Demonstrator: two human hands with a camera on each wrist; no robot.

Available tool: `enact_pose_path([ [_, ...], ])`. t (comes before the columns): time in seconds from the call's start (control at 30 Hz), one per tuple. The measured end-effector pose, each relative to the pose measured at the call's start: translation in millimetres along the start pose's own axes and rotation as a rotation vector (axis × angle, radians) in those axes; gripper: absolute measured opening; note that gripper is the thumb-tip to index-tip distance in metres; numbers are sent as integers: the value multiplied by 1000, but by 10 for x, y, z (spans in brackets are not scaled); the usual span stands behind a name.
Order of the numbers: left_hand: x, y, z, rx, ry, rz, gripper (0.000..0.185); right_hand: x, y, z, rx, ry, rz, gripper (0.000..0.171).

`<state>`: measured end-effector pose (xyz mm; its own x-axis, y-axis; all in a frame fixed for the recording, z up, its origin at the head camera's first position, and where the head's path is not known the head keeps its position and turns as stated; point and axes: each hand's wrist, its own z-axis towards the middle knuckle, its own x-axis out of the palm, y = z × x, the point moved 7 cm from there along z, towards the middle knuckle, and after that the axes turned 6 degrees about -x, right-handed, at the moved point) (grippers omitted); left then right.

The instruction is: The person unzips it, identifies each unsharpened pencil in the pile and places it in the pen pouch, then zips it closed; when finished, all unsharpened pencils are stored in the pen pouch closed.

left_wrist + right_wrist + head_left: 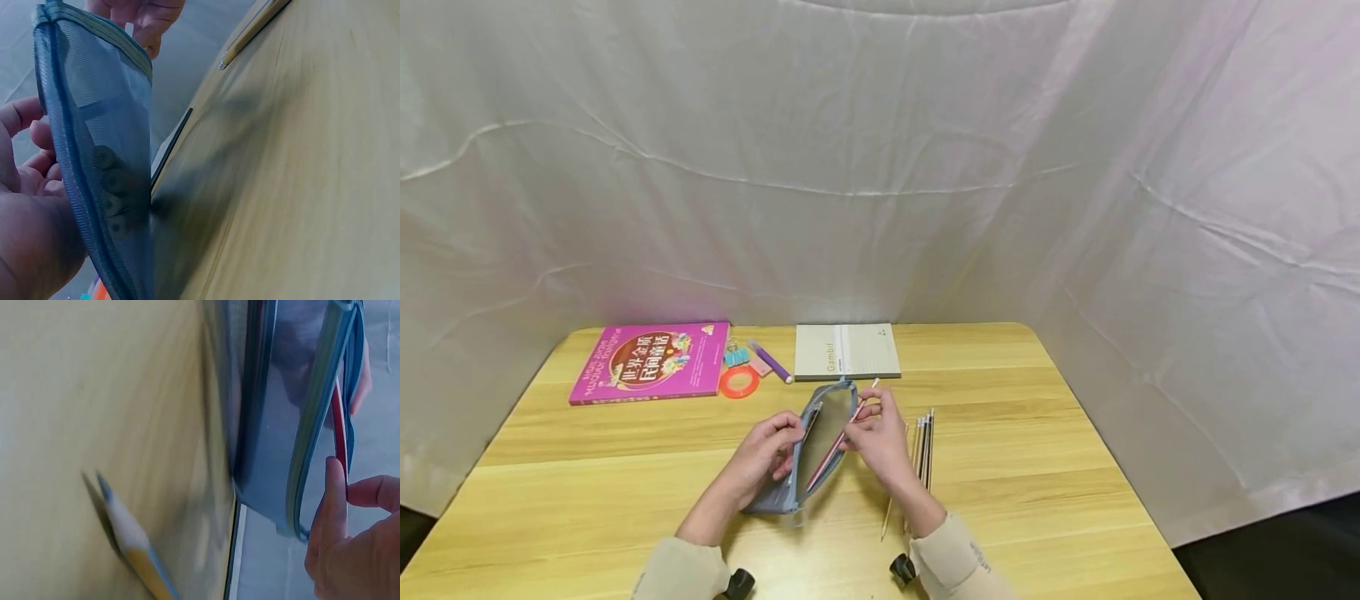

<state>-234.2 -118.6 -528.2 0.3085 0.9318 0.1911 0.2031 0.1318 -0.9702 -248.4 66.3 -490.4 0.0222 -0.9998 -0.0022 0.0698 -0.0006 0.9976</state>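
Observation:
A blue mesh zip pencil pouch (771,500) stands with its mouth spread wide between both hands. On its left edge, my left hand (760,458) grips the zipped rim with thumb and fingers. My right hand (882,440) pinches a red-striped pencil (827,460), which slants down into the mouth along the right side. Through the mesh in the left wrist view, the ends of several pencils (111,203) show inside the pouch. Beside my right forearm, several more pencils (927,450) lie on the table; a yellow one (134,540) shows its sharpened tip in the right wrist view.
A pink book (700,367) lies at the back left of the wooden table (1022,467). Next to it are an orange tape ring (726,383), a blue binder clip (736,357), a pink block (760,366) and a purple pen (772,363). Behind the pouch lies a notebook (865,354).

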Motion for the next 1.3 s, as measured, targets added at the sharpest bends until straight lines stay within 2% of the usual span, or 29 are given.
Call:
enact_pose_path([
  [0.27, 76, 12, 34, -4, 22, -9, 16, 150, -85, -97, 28, 29, 3, 54],
  [0.5, 125, 33, 50, -7, 46, -4, 14, 218, -132, -122, 47, 57, -18, 58],
  [0.7, 134, 34, 50, -5, 60, 3, 17, 218, -161, -116, 61, 82, -38, 57],
  [1.07, 124, 59, 41, -39, 27, 19, 17, 162, -190, -152, 124, 117, -67, 50],
  [1.3, 125, 43, 43, -48, 23, 24, 20, 126, -138, -153, 108, 127, -64, 52],
])
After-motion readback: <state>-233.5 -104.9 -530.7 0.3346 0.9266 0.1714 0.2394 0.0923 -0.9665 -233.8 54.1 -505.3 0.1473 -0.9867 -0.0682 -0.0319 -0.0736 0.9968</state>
